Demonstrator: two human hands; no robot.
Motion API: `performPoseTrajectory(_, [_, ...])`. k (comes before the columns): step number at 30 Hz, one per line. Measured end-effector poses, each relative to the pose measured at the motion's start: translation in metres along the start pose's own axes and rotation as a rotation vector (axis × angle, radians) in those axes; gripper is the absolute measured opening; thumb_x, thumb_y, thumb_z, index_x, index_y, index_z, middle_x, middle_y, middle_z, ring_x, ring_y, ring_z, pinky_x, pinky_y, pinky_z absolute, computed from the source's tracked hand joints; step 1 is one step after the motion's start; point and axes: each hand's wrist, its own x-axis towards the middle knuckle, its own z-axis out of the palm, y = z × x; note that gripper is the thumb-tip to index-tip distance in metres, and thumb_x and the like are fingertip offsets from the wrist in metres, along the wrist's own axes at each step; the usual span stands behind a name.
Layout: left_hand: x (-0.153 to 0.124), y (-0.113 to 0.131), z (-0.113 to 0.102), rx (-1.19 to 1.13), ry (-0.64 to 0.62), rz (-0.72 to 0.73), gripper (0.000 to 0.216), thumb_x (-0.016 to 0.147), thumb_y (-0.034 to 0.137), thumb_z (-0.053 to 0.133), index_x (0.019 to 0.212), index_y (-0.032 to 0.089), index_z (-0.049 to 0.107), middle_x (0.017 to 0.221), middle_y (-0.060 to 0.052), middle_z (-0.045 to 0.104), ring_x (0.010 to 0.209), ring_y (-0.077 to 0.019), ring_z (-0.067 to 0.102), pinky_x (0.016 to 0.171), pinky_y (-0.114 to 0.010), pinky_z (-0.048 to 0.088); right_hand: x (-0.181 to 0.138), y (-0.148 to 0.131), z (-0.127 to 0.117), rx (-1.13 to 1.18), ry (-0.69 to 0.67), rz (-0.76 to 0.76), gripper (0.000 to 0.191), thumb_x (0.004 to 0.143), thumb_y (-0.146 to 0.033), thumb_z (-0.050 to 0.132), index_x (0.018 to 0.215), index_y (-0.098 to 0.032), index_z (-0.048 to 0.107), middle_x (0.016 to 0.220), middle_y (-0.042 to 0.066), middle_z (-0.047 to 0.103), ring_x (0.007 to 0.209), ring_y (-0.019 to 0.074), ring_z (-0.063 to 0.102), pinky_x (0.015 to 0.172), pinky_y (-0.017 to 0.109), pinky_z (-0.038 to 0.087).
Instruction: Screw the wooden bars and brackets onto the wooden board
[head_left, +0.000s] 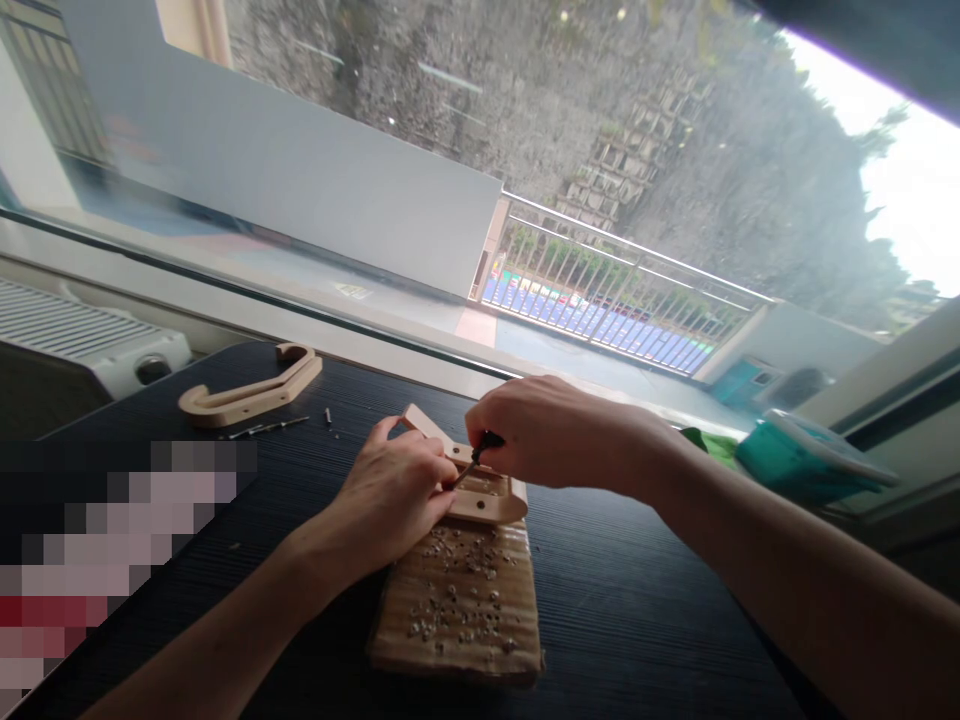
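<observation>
A pale wooden hook-shaped piece (491,505) with drilled holes lies on a block wrapped in brown corrugated cardboard (465,610). My left hand (405,470) is closed round the left part of the wooden piece, holding it against the block. In my right hand (517,425) is a screwdriver-like tool (466,472) with a dark handle and a thin metal shaft. The shaft slants down to the wood beside my left fingertips; its tip is hidden there. Small pale crumbs and holes dot the cardboard.
Another wooden hook-shaped piece (251,395) rests on the black table (630,600) at the left. Several thin metal bits or screws (270,427) lie near it. A teal container (810,460) stands at the right by the window, and a white radiator (90,330) at the far left.
</observation>
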Motion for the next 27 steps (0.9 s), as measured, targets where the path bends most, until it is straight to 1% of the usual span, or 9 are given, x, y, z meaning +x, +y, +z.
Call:
performPoseTrajectory(3, [0.0,0.001,-0.001,-0.01,-0.005,0.002,0.016,0.079,0.025,0.056,0.065,0.022,0.064,0.077,0.001,0.064,0.085,-0.0174,0.058,0.098,-0.048,0.023,0.003,0.003,0.002,0.056,0.005,0.019,0.022,0.079,-0.028,0.05,0.072,-0.018,0.068,0.066,0.002,0.064,0.056,0.0098,0.045,0.051,0.024,0.026])
performPoseTrajectory(5, [0.0,0.001,-0.001,-0.011,-0.006,0.001,0.017,0.079,0.025,0.055,0.066,0.023,0.065,0.078,0.001,0.065,0.086,-0.0178,0.058,0.098,-0.048,0.023,0.003,0.005,0.002,0.093,0.0,0.022,0.021,0.078,-0.031,0.053,0.077,-0.019,0.069,0.068,0.002,0.065,0.057,0.0099,0.046,0.051,0.024,0.027])
performPoseTrajectory(7, [0.0,0.0,0.0,-0.008,-0.002,0.001,0.017,0.08,0.027,0.055,0.067,0.024,0.066,0.08,0.0,0.066,0.088,-0.0189,0.058,0.098,-0.049,0.023,0.003,0.007,0.0,0.145,-0.015,0.005,0.022,0.073,-0.028,0.057,0.09,-0.021,0.069,0.075,0.001,0.067,0.061,0.0104,0.049,0.053,0.023,0.029])
performPoseTrajectory(9, [0.0,0.0,0.001,-0.008,0.001,0.004,0.017,0.08,0.028,0.055,0.067,0.024,0.066,0.08,0.0,0.066,0.087,-0.0194,0.058,0.098,-0.049,0.023,0.004,0.007,-0.003,0.196,-0.029,-0.037,0.026,0.071,-0.021,0.057,0.094,-0.022,0.069,0.081,0.001,0.068,0.065,0.0104,0.051,0.055,0.022,0.031])
performPoseTrajectory(14, [0.0,0.0,0.0,-0.017,0.003,0.0,0.018,0.078,0.026,0.057,0.062,0.023,0.065,0.08,0.0,0.066,0.088,-0.0202,0.058,0.099,-0.049,0.022,0.01,0.004,0.0,0.24,0.008,-0.164,0.02,0.071,-0.015,0.05,0.078,-0.017,0.07,0.069,0.0,0.064,0.057,0.0077,0.046,0.051,0.022,0.029])
performPoseTrajectory(19, [0.0,0.002,-0.003,-0.023,-0.007,0.014,0.016,0.078,0.026,0.057,0.066,0.025,0.067,0.081,0.0,0.067,0.091,-0.0209,0.058,0.098,-0.047,0.023,0.017,0.005,0.007,0.261,0.006,-0.096,0.018,0.072,-0.022,0.052,0.073,-0.016,0.069,0.06,-0.001,0.061,0.051,0.0072,0.042,0.049,0.023,0.027])
performPoseTrajectory(22, [0.0,0.003,-0.004,-0.023,-0.014,0.014,0.018,0.079,0.026,0.057,0.064,0.025,0.067,0.077,0.001,0.066,0.086,-0.0195,0.059,0.097,-0.047,0.024,0.016,0.011,0.006,0.305,-0.004,-0.073,0.021,0.072,-0.026,0.055,0.083,-0.018,0.07,0.066,0.0,0.063,0.055,0.0079,0.046,0.049,0.021,0.029])
performPoseTrajectory(25, [0.0,0.002,-0.004,-0.022,-0.002,0.015,0.018,0.079,0.027,0.056,0.064,0.025,0.067,0.077,0.001,0.065,0.084,-0.0187,0.059,0.096,-0.047,0.025,0.011,0.013,0.003,0.301,-0.049,-0.069,0.029,0.067,-0.023,0.059,0.094,-0.021,0.069,0.078,0.0,0.066,0.061,0.0084,0.051,0.051,0.02,0.031])
performPoseTrajectory(27, [0.0,0.002,-0.003,-0.015,-0.002,0.014,0.02,0.079,0.027,0.056,0.063,0.024,0.066,0.076,0.0,0.065,0.083,-0.0188,0.058,0.095,-0.046,0.026,0.008,0.011,0.002,0.255,-0.029,-0.08,0.026,0.068,-0.018,0.057,0.09,-0.02,0.071,0.076,0.0,0.066,0.06,0.008,0.049,0.051,0.02,0.03])
